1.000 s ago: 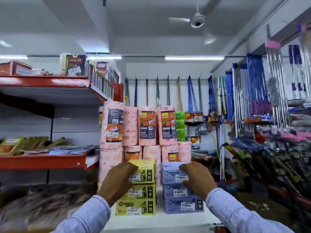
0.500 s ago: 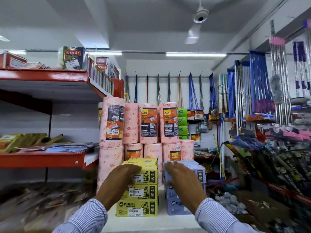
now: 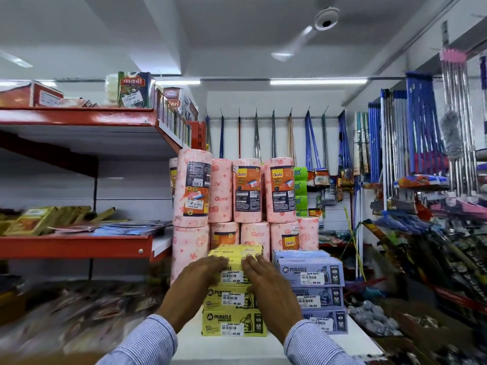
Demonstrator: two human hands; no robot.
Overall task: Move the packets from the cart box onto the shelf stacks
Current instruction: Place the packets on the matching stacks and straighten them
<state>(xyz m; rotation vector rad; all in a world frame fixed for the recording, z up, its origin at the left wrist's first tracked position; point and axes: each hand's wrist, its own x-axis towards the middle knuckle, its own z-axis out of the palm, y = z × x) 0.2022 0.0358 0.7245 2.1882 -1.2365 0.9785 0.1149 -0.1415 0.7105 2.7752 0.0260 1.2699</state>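
You are pressing both flat, empty hands, left hand [image 3: 196, 281] and right hand [image 3: 266, 283], on the lower-centre yellow stack [image 3: 233, 293]; these soft, light packets likely shift, so hold their sides.

Yellow rectangular Miracle packets [image 3: 232, 299], stacked: four visible. Lavender-blue Miracle packets [image 3: 313, 293]: three, possibly four. Pink paper kitchen-towel rolls [image 3: 247, 191]: about ten. Green boxes [image 3: 300, 191]: four. Hands: two.
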